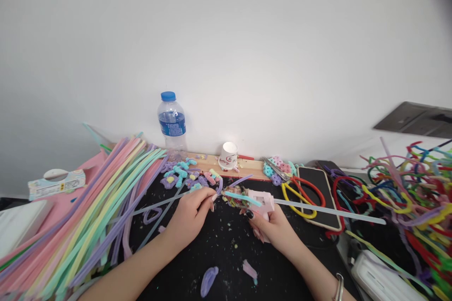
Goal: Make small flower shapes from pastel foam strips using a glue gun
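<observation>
My right hand (273, 231) is wrapped round the handle of a pale pink hot glue gun (265, 201). A long translucent glue stick (332, 210) juts from its back end to the right. Crusted residue covers the gun's front, and a turquoise strip (243, 197) lies across it. My left hand (193, 211) is closed in a pinch on a purple pipe cleaner (221, 185), close to the nozzle. Whether nozzle and pipe cleaner touch, I cannot tell. Just behind the left hand lie purple and turquoise pipe-cleaner flowers (180, 172).
Long pastel pipe cleaners (102, 207) are heaped at left, tangled bright ones (406, 197) at right. A water bottle (172, 124) and paper cup (229, 155) stand by the wall. Scissors (306, 197) rest on a dark phone-like slab (323, 207). Purple scraps (209, 282) lie in front.
</observation>
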Action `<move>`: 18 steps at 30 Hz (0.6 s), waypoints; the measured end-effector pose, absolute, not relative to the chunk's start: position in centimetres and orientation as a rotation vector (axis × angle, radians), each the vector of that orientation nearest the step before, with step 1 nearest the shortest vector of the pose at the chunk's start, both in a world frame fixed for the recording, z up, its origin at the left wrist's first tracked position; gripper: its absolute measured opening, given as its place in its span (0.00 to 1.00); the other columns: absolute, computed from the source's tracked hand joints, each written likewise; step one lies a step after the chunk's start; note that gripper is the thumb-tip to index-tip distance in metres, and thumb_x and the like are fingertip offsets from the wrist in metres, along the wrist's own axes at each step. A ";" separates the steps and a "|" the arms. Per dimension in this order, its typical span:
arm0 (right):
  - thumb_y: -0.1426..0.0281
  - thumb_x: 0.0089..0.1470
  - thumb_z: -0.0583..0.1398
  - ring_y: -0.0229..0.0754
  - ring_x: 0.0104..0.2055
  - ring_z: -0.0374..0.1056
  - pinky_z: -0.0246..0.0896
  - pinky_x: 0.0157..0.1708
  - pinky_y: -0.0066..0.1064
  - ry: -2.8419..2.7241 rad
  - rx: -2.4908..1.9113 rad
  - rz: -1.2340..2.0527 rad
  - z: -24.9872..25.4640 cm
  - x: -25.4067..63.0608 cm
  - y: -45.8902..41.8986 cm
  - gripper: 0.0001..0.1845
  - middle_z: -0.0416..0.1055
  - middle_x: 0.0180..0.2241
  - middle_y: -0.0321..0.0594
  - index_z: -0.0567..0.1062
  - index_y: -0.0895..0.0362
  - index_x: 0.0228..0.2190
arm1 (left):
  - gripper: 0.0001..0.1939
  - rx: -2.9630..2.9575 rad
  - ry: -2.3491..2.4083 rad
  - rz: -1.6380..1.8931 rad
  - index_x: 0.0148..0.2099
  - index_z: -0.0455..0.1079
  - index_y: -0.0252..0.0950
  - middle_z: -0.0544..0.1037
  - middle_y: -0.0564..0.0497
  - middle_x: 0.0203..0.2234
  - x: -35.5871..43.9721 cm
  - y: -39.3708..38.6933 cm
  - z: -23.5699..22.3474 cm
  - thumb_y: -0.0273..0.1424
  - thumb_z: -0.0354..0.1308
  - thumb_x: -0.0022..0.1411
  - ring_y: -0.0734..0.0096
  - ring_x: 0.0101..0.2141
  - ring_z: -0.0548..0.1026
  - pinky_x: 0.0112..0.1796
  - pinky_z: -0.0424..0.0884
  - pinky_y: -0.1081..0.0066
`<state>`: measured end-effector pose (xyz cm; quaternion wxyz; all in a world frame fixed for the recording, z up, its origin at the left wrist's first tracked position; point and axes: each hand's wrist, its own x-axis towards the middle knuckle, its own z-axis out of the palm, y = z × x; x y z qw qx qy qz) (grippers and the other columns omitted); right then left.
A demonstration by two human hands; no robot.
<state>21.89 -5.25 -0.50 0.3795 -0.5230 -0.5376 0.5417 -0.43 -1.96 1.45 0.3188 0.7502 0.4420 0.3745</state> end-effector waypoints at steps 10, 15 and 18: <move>0.58 0.51 0.58 0.29 0.13 0.53 0.46 0.13 0.21 -1.373 -1.348 1.390 -0.6 21.9 -5.3 0.16 0.58 0.13 0.27 0.62 0.57 0.25 | 0.11 1.992 1.173 0.949 0.30 0.64 0.37 0.68 0.55 0.22 -0.4 -1.8 1.5 0.29 0.44 0.64 0.72 0.24 0.67 0.29 0.60 0.74; 0.57 0.51 0.58 0.29 0.13 0.52 0.47 0.13 0.21 -1.351 -1.316 1.398 -0.4 21.8 -5.2 0.16 0.58 0.13 0.26 0.62 0.57 0.27 | 0.12 1.982 1.207 0.919 0.31 0.64 0.37 0.67 0.55 0.22 -0.5 -1.9 1.3 0.30 0.43 0.65 0.73 0.23 0.66 0.28 0.60 0.74; 0.56 0.51 0.57 0.29 0.13 0.52 0.45 0.12 0.21 -1.352 -1.296 1.399 -0.4 21.9 -5.1 0.17 0.58 0.13 0.27 0.63 0.57 0.25 | 0.12 1.987 1.217 0.915 0.31 0.64 0.37 0.67 0.55 0.22 -0.5 -1.9 1.2 0.30 0.43 0.65 0.73 0.23 0.67 0.27 0.60 0.75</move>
